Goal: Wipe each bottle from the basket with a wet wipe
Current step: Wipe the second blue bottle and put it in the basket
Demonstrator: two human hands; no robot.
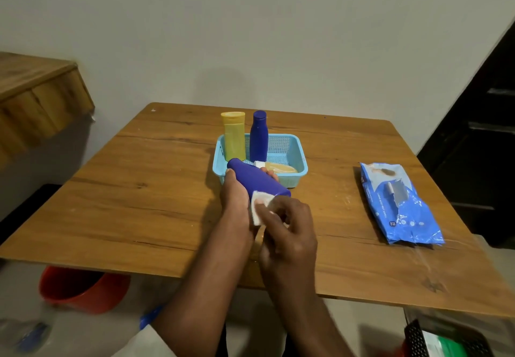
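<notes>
My left hand (235,203) grips a blue bottle (256,179) tilted on its side just above the table, in front of the basket. With my right hand (287,231) I press a white wet wipe (260,207) against the bottle's near end. The light blue basket (299,161) behind holds an upright yellow bottle (234,136), an upright dark blue bottle (259,136) and a pale yellow bottle (280,167) lying flat with a white cap.
A blue pack of wet wipes (398,203) lies on the wooden table (139,203) to the right. A red bucket (80,289) stands on the floor under the table's near left edge. A dark crate (446,340) sits at the bottom right.
</notes>
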